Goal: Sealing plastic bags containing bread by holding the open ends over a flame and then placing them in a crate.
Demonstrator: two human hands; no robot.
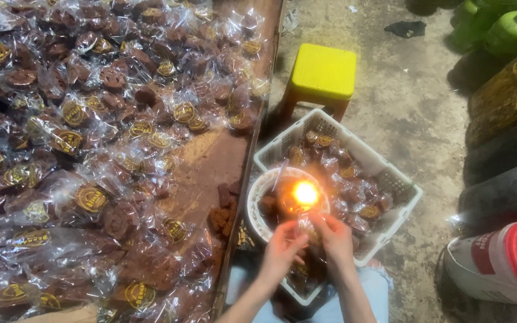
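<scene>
Pinching a small clear packet [306, 226] between both sets of fingertips, our left hand [282, 250] and right hand [335, 239] close on its edges and hold it just below the flame [305, 193]. We judge this to be the sealing step: the open edge meets the heat, and the next move calls for a brief, steady pass. Far left of the flame, the table [207, 161] carries heaps of wrapped brown cakes [91, 197]. Around the flame sits a white bowl [257, 190]. Right of it, the white basket [405, 206] holds more wrapped cakes.
</scene>
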